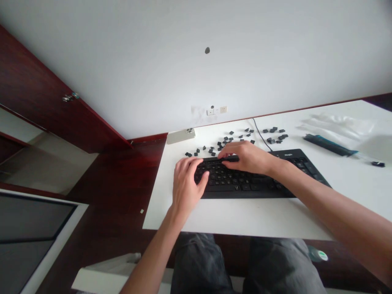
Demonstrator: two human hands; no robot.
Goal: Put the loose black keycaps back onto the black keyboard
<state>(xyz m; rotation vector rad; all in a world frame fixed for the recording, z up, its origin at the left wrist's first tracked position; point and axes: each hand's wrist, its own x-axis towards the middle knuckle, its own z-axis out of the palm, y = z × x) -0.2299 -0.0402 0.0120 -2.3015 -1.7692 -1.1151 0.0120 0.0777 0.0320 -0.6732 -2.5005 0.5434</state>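
Both hands rest on the keyboard (257,173) lying on the white worktop (245,216): the left hand (186,183) at its left end, the right hand (248,157) on the top row, each grip loose, holding nothing. Keycaps (232,141) lie scattered behind.

A pale silver smartphone (180,135) lies face down at the white table's (245,216) far left corner. Toward the right lie a long black-and-teal tool (329,145), a clear plastic bag (337,122) and a small black cap (378,164). White wall sockets (217,110) sit above.
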